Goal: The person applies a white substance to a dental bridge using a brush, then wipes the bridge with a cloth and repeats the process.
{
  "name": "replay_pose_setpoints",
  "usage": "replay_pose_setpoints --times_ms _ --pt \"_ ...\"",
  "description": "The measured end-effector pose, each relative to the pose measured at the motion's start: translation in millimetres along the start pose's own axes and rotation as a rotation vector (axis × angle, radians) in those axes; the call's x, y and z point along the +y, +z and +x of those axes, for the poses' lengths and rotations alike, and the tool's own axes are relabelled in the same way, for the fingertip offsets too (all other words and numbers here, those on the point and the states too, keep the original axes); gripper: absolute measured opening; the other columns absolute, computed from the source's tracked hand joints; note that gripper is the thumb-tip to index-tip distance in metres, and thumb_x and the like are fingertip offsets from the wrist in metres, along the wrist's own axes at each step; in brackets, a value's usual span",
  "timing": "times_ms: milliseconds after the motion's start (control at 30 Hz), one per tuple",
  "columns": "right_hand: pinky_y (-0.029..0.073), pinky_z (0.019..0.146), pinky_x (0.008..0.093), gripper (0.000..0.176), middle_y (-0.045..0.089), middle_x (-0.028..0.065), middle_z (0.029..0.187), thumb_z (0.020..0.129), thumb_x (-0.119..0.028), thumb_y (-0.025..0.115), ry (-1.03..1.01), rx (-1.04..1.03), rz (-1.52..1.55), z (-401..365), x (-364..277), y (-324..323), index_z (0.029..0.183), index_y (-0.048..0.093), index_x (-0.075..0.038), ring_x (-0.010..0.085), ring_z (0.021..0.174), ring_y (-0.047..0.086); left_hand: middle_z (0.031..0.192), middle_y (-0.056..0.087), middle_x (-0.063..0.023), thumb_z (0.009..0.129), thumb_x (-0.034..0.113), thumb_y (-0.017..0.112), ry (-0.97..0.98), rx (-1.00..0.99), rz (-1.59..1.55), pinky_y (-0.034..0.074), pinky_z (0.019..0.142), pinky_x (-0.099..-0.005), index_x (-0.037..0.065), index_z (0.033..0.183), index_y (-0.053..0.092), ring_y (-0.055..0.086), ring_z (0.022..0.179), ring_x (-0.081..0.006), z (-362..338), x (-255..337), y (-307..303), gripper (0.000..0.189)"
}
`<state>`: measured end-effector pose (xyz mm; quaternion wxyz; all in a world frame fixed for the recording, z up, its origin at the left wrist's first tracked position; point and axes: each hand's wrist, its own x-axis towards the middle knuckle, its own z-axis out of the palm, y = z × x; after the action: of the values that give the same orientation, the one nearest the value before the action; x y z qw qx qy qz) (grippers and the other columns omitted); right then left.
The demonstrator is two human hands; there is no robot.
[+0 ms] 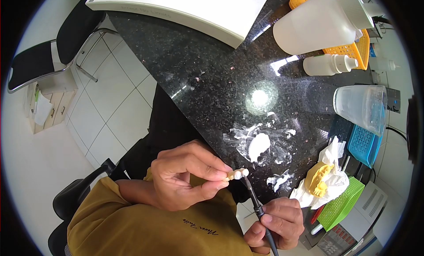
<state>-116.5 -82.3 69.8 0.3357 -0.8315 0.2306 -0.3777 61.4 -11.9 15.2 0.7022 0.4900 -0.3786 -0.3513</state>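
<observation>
My left hand [190,176] pinches a short row of white artificial teeth [237,174] between thumb and fingertips, over the counter's near edge. My right hand [280,223] grips a slim dark brush [257,205] like a pen. Its narrow tip points up and left, right at the teeth. Just beyond the hands, a heap of white paste [259,147] lies smeared on the black speckled counter [198,101]. A smaller white dab [279,181] sits close above my right hand. To its right, a yellow dental cast [319,178] rests on crumpled white tissue [340,183].
A large white bottle [309,24] and a small dropper bottle [327,65] stand at the back right, by an orange basket [362,46]. Nearer are a clear cup [360,107], a blue basket [364,143] and a green basket [340,207]. A white box [176,17] occupies the far end.
</observation>
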Motion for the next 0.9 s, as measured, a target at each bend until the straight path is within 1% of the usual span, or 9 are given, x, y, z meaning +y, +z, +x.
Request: replay_pose_setpoints --times_ms 300,400,433,500,533,633,733,867,900 --pt "0.04 0.048 0.0249 0.023 0.057 0.0106 0.076 0.081 -0.016 0.067 -0.075 0.087 0.062 -8 3 3 0.097 0.056 -0.003 0.017 0.057 0.05 0.085 0.067 -0.0161 0.071 -0.008 0.073 0.009 -0.009 -0.026 0.053 0.06 -0.0235 -0.001 0.082 0.065 0.064 0.071 -0.015 0 -1 -1 0.015" --pt "0.049 0.056 0.0314 0.035 0.052 0.0169 0.101 0.091 -0.027 0.06 -0.293 0.541 0.076 -19 0 0 0.112 0.043 -0.005 0.0241 0.076 0.059 0.087 0.066 -0.0182 0.075 -0.007 0.07 0.012 -0.008 -0.047 0.054 0.061 -0.0238 -0.002 0.084 0.064 0.064 0.071 -0.0157 -2 0 -1 0.012" --pt "0.04 0.048 0.0262 0.028 0.059 0.0133 0.079 0.093 -0.03 0.055 -0.222 0.803 0.078 -21 -7 0 0.103 0.052 -0.004 0.0183 0.056 0.049 0.088 0.064 -0.0191 0.076 -0.007 0.069 0.013 0.002 -0.056 0.054 0.062 -0.024 -0.003 0.085 0.063 0.064 0.071 -0.0161 -4 -2 2 0.011" --pt "0.044 0.041 0.0263 0.034 0.062 0.0134 0.076 0.094 -0.034 0.051 -0.19 0.618 -0.133 -34 -10 -34 0.108 0.053 -0.003 0.0187 0.055 0.058 0.09 0.062 -0.0179 0.077 -0.006 0.069 -0.025 -0.013 -0.137 0.054 0.063 -0.0241 -0.003 0.085 0.061 0.063 0.07 -0.0166 -12 -1 8 0.011" --pt "0.044 0.05 0.0299 0.046 0.061 0.016 0.077 0.101 -0.044 0.025 -0.17 0.521 -0.227 -48 -8 -52 0.111 0.046 -0.004 0.0197 0.057 0.051 0.09 0.062 -0.018 0.077 -0.005 0.069 -0.006 -0.059 -0.123 0.054 0.063 -0.0243 -0.003 0.085 0.061 0.064 0.071 -0.0167 -12 -1 12 0.011" --pt "0.052 0.067 0.0316 0.034 0.064 0.021 0.092 0.097 -0.031 0.048 0.14 0.444 -0.766 -58 -15 -77 0.105 0.052 0.003 0.0236 0.078 0.062 0.089 0.063 -0.0181 0.077 -0.005 0.069 0.004 -0.168 -0.087 0.054 0.064 -0.0249 -0.002 0.084 0.061 0.065 0.073 -0.0173 -11 7 25 0.011" --pt "0.051 0.083 0.0313 0.036 0.063 0.022 0.107 0.09 -0.02 0.062 0.356 0.54 -0.706 -58 -9 -84 0.112 0.056 0.008 0.025 0.101 0.062 0.089 0.064 -0.0182 0.076 -0.006 0.069 0.041 -0.267 -0.046 0.055 0.066 -0.0257 -0.003 0.084 0.061 0.066 0.076 -0.0183 -13 11 42 0.012" --pt "0.051 0.083 0.0305 0.039 0.064 0.0173 0.11 0.087 -0.022 0.068 0.477 0.49 -0.728 -44 -11 -99 0.113 0.058 0.005 0.0208 0.099 0.062 0.088 0.065 -0.018 0.074 -0.009 0.069 0.049 -0.317 -0.081 0.055 0.069 -0.0266 -0.003 0.085 0.062 0.067 0.079 -0.019 -11 20 69 0.014" --pt "0.051 0.079 0.0315 0.038 0.064 0.0189 0.109 0.08 -0.02 0.073 0.421 0.461 -0.749 -39 -6 -100 0.108 0.059 0.003 0.0253 0.095 0.063 0.088 0.065 -0.018 0.074 -0.009 0.069 0.061 -0.321 -0.072 0.055 0.069 -0.0266 -0.003 0.085 0.062 0.067 0.079 -0.019 -9 21 75 0.014"
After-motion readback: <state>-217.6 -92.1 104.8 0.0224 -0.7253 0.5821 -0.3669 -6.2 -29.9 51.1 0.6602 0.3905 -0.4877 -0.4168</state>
